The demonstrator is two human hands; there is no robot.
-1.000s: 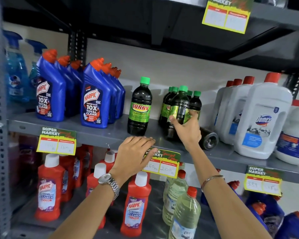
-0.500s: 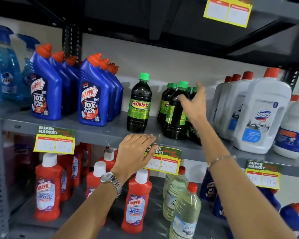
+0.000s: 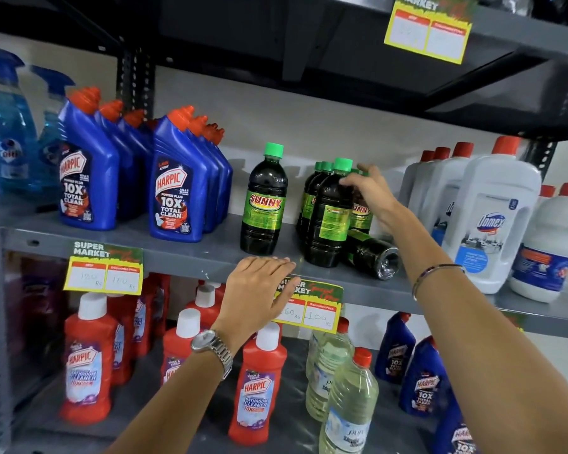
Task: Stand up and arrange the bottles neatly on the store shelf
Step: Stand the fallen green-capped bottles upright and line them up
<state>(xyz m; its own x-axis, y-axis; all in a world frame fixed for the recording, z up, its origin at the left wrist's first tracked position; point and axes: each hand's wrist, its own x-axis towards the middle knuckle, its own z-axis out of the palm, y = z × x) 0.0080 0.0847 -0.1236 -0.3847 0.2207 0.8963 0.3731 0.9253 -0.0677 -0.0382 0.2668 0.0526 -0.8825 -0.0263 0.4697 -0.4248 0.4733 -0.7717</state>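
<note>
Dark Sunny bottles with green caps stand on the grey middle shelf (image 3: 177,257). One Sunny bottle (image 3: 264,204) stands alone. To its right is a tight cluster, with a front bottle (image 3: 328,217) upright. My right hand (image 3: 371,194) grips an upright Sunny bottle (image 3: 361,211) behind the front one, its cap hidden by my fingers. A fallen Sunny bottle (image 3: 374,257) lies on its side below my wrist, base toward me. My left hand (image 3: 259,290) rests flat on the shelf's front edge, holding nothing.
Blue Harpic bottles (image 3: 177,198) stand in rows at the left, white Domex jugs (image 3: 492,217) at the right. Red Harpic bottles (image 3: 259,381) and clear bottles (image 3: 348,407) fill the lower shelf. Price tags (image 3: 309,306) hang on the shelf edge. An upper shelf overhangs.
My right hand let go of the front bottle, reached behind the cluster and now grips a rear bottle. The fallen bottle is in sight again. My left hand stayed on the shelf edge.
</note>
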